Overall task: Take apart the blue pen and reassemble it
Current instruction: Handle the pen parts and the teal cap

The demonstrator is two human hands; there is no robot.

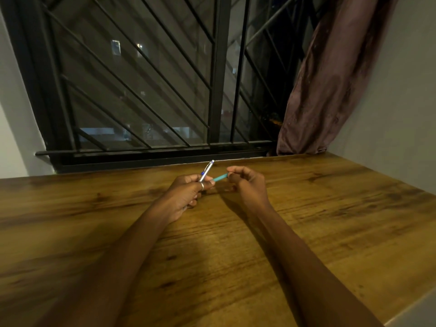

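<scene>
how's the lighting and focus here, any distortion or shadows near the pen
Head view: dim warm light, dark outside the window; the left hand and right hand cast soft shadows on the table; wide-angle lens tilts its bars; silver pen barrel and teal piece look soft.

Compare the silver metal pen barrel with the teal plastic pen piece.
The silver metal pen barrel is shiny, the teal plastic pen piece plain-coloured. The barrel tilts upward, gripped in the left hand; the teal piece lies nearly level, pinched by the right hand. Both are slim tubes.
</scene>
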